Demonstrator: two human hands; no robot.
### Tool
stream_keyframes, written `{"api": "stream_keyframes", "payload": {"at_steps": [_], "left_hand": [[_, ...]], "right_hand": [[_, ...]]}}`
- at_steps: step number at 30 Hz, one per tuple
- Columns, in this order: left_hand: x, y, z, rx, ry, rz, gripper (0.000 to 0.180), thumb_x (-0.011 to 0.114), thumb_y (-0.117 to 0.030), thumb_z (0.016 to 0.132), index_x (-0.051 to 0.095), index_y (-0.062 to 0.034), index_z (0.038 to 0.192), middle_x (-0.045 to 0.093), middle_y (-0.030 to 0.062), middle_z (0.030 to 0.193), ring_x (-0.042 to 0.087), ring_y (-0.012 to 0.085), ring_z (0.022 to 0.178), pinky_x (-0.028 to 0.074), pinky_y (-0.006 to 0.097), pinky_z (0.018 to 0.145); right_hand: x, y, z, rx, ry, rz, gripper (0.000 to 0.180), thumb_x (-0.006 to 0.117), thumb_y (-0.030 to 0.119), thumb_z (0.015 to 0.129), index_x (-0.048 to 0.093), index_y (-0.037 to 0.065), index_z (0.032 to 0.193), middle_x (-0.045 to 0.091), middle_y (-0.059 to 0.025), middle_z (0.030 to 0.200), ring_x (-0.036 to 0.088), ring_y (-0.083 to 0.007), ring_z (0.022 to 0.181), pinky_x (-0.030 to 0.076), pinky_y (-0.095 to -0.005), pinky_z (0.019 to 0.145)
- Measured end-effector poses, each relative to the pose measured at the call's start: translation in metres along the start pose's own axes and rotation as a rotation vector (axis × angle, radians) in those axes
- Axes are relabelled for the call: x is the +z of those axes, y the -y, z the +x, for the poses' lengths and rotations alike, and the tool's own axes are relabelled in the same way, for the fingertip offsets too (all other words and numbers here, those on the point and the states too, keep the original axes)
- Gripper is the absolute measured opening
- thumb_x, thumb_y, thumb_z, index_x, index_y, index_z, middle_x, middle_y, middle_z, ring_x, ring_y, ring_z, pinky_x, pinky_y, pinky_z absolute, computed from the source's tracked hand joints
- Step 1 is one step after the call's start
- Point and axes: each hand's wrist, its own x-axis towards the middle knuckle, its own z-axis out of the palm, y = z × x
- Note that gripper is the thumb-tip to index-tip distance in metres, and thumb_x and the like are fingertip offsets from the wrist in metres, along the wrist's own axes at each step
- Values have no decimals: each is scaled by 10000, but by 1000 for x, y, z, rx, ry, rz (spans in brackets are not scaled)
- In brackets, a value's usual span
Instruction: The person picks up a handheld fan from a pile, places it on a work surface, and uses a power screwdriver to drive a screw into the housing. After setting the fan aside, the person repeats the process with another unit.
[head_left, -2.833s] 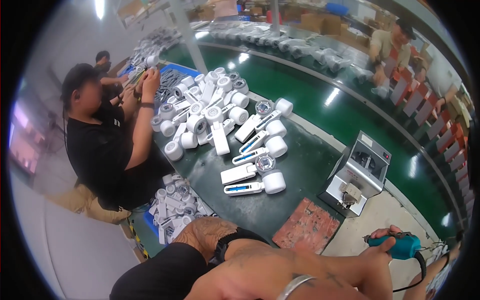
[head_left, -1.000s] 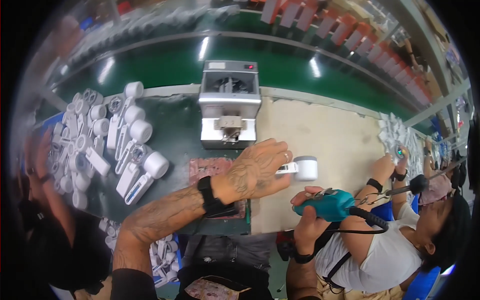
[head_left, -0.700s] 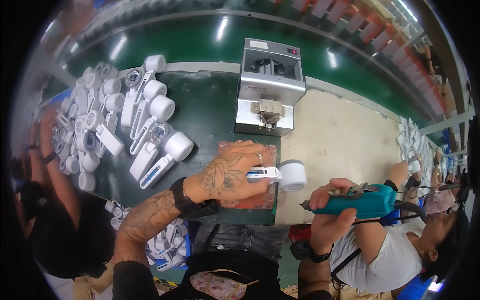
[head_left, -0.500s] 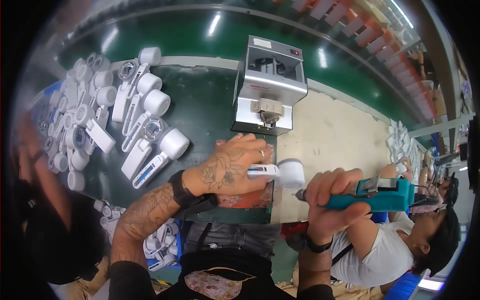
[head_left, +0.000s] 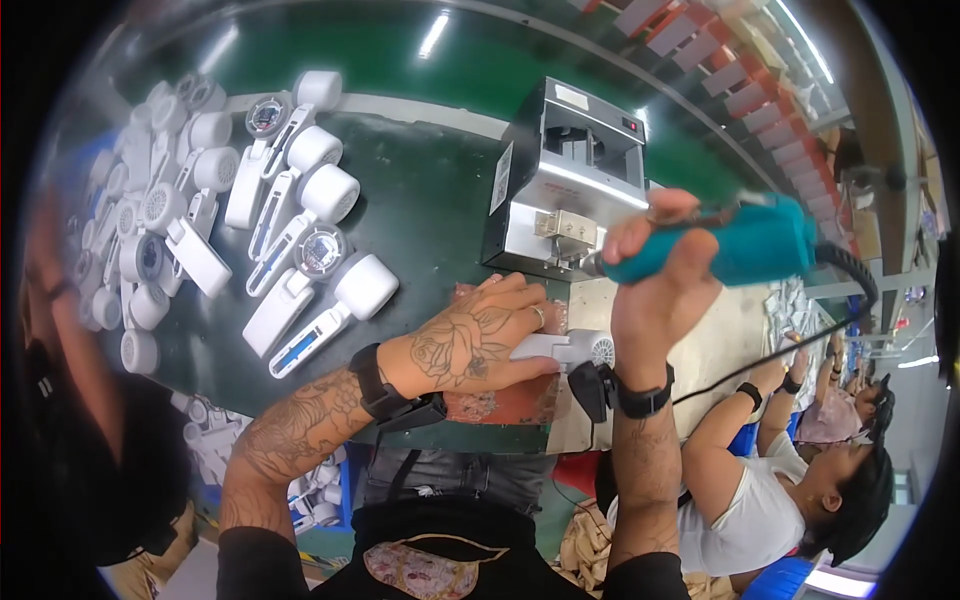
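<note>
My left hand [head_left: 470,335] is closed over the handle of a white handheld fan [head_left: 588,348], pressing it onto a worn reddish-brown pad [head_left: 500,406]. The fan's round grilled head sticks out to the right; most of its handle is hidden under my fingers. My right hand [head_left: 665,265] grips a teal electric screwdriver [head_left: 755,240] with a black cord. Its tip points left, at the front of a metal box-shaped screw feeder [head_left: 585,190]. Whether the tip touches the feeder or carries a screw, I cannot tell.
Several white fans [head_left: 300,240] lie in rows on the green table [head_left: 420,190], with a heap [head_left: 160,205] farther left. Beige board [head_left: 690,350] covers the right side. A person in black [head_left: 110,450] is at left, one in a white shirt [head_left: 760,510] at right.
My right hand has raised the screwdriver away from the fan to the feeder's front. The held fan has turned over, its grille now showing. The whole view has shifted slightly.
</note>
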Motion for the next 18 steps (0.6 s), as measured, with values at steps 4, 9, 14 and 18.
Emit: {"api": "stream_keyframes", "payload": {"at_steps": [4, 9, 14, 18], "left_hand": [[0, 1, -1, 3, 20, 35, 338, 698, -341, 856, 637, -55, 1026, 566, 112, 1065, 528, 309, 1057, 425, 428, 945], [-2, -4, 1, -11, 30, 26, 344, 698, -344, 856, 654, -72, 1061, 573, 127, 1072, 538, 317, 1050, 431, 436, 937], [6, 5, -6, -23, -34, 60, 356, 698, -351, 861, 647, -70, 1075, 571, 133, 1064, 547, 322, 1040, 430, 448, 942], [2, 0, -2, -49, 18, 28, 347, 697, -347, 866, 653, -51, 1042, 566, 120, 1079, 549, 315, 1060, 419, 463, 993]], "right_hand": [[10, -15, 9, 16, 44, -4, 629, 600, 590, 929, 534, -27, 1031, 515, -65, 705, 520, -183, 616, 445, -306, 580], [3, -22, 5, 23, 93, 13, 598, 633, 573, 920, 515, -10, 980, 521, -72, 697, 526, -186, 614, 448, -310, 576], [0, -12, -7, 134, 100, 51, 542, 623, 528, 947, 528, -3, 1005, 527, -72, 689, 530, -190, 601, 450, -315, 564], [-26, 20, -36, 106, 32, -4, 685, 581, 667, 899, 526, 2, 1051, 510, -57, 656, 495, -174, 538, 400, -294, 506]]}}
